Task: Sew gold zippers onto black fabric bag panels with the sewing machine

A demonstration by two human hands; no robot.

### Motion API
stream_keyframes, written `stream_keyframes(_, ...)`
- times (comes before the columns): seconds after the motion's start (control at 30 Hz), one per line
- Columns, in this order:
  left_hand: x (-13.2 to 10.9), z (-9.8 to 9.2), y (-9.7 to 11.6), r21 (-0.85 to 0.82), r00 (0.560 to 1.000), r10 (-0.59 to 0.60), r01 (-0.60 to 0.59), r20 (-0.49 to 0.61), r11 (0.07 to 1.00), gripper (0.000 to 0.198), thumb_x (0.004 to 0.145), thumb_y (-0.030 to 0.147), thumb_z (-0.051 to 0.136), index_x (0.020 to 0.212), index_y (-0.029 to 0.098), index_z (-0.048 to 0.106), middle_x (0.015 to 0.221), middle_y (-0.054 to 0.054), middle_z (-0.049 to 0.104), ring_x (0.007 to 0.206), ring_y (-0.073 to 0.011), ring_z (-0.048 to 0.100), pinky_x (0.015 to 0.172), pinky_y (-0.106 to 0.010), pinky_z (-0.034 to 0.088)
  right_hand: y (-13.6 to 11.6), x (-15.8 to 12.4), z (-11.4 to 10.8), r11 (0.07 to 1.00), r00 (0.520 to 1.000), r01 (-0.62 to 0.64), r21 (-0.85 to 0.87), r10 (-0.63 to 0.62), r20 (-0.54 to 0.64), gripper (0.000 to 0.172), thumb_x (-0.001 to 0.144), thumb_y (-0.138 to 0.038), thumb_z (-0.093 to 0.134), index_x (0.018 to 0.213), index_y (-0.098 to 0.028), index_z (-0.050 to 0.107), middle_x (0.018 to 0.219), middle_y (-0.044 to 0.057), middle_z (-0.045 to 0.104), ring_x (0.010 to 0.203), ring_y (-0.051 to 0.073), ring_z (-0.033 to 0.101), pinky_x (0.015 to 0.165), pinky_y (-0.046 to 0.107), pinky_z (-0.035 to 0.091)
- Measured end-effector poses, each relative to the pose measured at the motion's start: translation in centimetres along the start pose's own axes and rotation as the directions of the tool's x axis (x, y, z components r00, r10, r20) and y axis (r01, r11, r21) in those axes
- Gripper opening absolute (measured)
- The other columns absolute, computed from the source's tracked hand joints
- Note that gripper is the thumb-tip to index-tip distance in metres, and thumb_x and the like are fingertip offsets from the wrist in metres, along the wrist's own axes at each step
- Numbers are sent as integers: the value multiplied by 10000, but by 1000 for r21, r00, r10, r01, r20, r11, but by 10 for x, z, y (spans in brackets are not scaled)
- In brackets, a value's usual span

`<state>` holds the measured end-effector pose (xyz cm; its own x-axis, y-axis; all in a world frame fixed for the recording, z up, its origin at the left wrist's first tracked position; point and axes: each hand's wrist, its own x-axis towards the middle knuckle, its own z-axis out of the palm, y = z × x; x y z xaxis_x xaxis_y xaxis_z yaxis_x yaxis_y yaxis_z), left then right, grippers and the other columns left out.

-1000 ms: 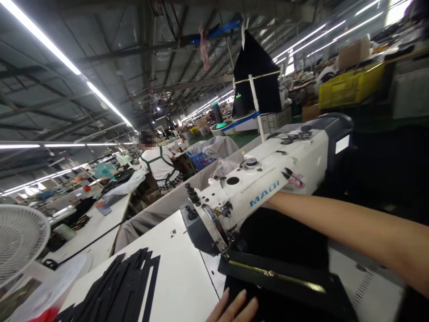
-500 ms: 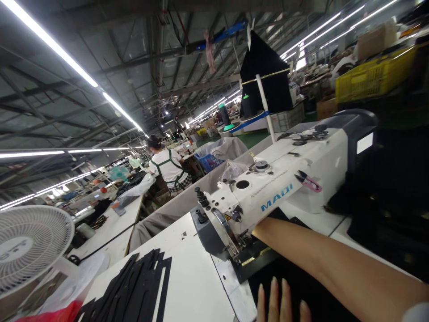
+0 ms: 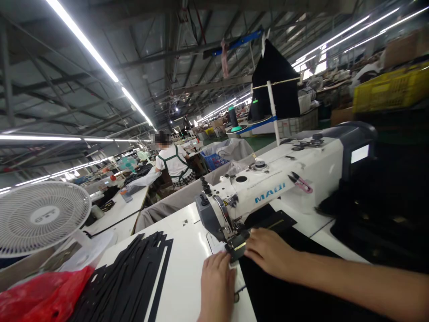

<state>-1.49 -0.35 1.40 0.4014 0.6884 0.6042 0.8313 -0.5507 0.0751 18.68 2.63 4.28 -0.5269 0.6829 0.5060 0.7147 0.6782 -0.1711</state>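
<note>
A white sewing machine [image 3: 268,192] marked MADI stands on the white table, its needle area over a black zipper strip [image 3: 240,247] with gold-coloured teeth. My left hand [image 3: 217,284] is at the near left end of the strip, its fingers pressed together on the edge. Just right of the presser foot, my right hand [image 3: 273,255] has its fingers curled onto the strip, thumb beneath. Black cloth [image 3: 284,286] spreads under my right forearm. What lies under the fingers is partly hidden.
Black cut strips [image 3: 130,273] lie piled on the table at left. A red plastic bag [image 3: 43,295] and a white fan [image 3: 45,217] are beyond them. Pink thread snips [image 3: 300,182] rest on the machine arm. A co-worker [image 3: 174,161] sits ahead, facing away.
My right hand has drawn back from behind the machine head to its front. My left hand, earlier spread over the black cloth, has moved left and forward to the strip's end. The view has shifted.
</note>
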Motion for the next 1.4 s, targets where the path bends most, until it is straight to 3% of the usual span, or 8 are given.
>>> stream_keyframes(0.13,13,2,9,20,996,-9,7,93,1000,288,796,20,412,894,165,641,965,-87,694,928,-245,633,873,-481,459,-25,-37,15,999,999,12,32,-13,39,124,796,-145,544,878,-164,637,888,69,613,827,224,547,728,356,431)
stream_keyframes(0.27,21,-11,15,-3,983,-164,164,83,986,293,826,50,389,839,188,648,808,-40,703,749,-204,643,777,-414,491,-23,-24,25,989,981,-144,44,136,137,230,838,-133,475,1031,-130,600,976,109,626,893,236,572,779,355,426)
stream_keyframes(0.37,23,-14,16,1,979,-192,192,66,981,282,840,78,399,816,200,652,769,-24,702,708,-195,641,726,-392,505,-17,-9,27,989,973,-133,63,118,200,196,847,-129,466,975,-152,614,904,75,651,821,206,607,699,300,430)
stream_keyframes(0.63,9,14,7,32,999,33,-34,22,999,253,808,21,486,869,199,656,921,-48,702,873,-188,656,976,-471,384,-14,-14,23,997,972,42,66,-56,227,197,879,-156,427,820,-172,614,797,38,630,712,176,581,595,292,380)
stream_keyframes(0.73,10,12,6,42,997,62,-64,46,997,261,817,11,468,896,189,642,918,-43,700,902,-189,649,993,-474,364,-11,-13,24,995,988,99,20,-101,114,203,892,-158,426,834,-163,621,841,56,628,795,203,566,710,335,406)
stream_keyframes(0.83,12,7,7,70,995,79,-83,64,994,260,833,13,452,920,183,628,924,-40,699,921,-197,642,992,-487,358,-4,-8,28,1000,1000,26,17,-26,-8,188,885,-125,450,932,-135,632,1008,102,622,963,238,532,882,407,379)
stream_keyframes(1.2,21,2,11,246,958,209,-255,198,935,322,845,16,330,946,129,613,956,-118,683,919,-230,640,938,-472,424,3,2,27,994,988,25,108,-40,146,245,894,-90,396,968,-96,629,996,108,610,956,209,518,879,329,408)
stream_keyframes(1.4,25,4,8,255,939,295,-333,179,908,322,867,56,316,968,136,612,922,-112,684,892,-232,645,897,-448,453,5,3,24,997,976,27,66,-41,213,254,892,-74,363,903,-78,616,967,124,597,927,220,504,871,353,396)
